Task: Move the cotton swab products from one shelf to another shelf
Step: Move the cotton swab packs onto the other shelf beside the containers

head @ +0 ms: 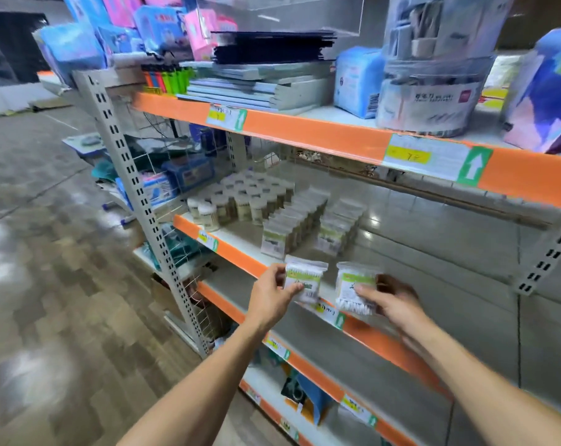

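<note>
Holding one cotton swab packet (306, 281) pinched in my left hand (270, 302) and another packet (356, 289) gripped in my right hand (393, 300), I face the orange-edged shelf (237, 252)

At twelve o'clock, on the top shelf, a pile of black sheets (272, 46) lies on stacked grey notebooks (260, 88). Just beside them at eleven o'clock stand coloured lighters (168, 78). A blue packet (356, 80) and a clear round tub (433, 69) sit at one o'clock. Glossy floor tiles (47, 252) fill nine o'clock.
</note>
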Demonstrator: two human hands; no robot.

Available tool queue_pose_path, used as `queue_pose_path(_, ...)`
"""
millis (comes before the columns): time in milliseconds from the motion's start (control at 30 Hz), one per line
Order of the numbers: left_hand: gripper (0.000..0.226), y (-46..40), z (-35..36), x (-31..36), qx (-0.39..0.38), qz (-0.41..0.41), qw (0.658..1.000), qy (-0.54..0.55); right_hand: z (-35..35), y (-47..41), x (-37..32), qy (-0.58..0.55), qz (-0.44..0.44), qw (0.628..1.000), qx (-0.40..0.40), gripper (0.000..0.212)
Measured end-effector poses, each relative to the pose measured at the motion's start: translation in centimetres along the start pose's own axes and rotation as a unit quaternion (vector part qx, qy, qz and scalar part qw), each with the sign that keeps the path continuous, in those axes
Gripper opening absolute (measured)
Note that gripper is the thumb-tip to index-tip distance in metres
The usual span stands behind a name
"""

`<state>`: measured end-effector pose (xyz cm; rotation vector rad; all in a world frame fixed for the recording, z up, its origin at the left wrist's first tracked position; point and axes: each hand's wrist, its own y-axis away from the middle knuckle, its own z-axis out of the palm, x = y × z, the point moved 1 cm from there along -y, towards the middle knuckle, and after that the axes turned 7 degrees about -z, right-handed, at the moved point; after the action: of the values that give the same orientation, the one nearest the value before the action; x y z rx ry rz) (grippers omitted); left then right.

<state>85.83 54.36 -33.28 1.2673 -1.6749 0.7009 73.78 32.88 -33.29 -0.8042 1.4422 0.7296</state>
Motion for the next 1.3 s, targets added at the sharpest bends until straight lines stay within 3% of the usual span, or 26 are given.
queue_pose_path(200,0.058,-6.1,1.8,1.3,-0.018,0.002,1.000,-0.009,-0.4,-3.8,-0.3,0.028,-0.004,0.999,0.022,0.017)
queue_pose_path(533,0.028,-10.7,4.4,2.2,-0.044,0.071,0.996,-0.034,0.2,-5.2,-0.4,0.037,0.023,0.997,0.056,0.023)
queue_pose_path(1100,0.053,-16.5,7.9,0.9,-0.097,0.087,0.991,-0.015,4.4,-4.8,0.8,0.059,0.026,0.985,0.161,0.026)
queue_pose_path(1300,0.035,-15.8,6.8,0.6,-0.129,0.092,0.986,0.054,5.5,-5.4,1.3,0.070,0.013,0.974,0.216,0.017)
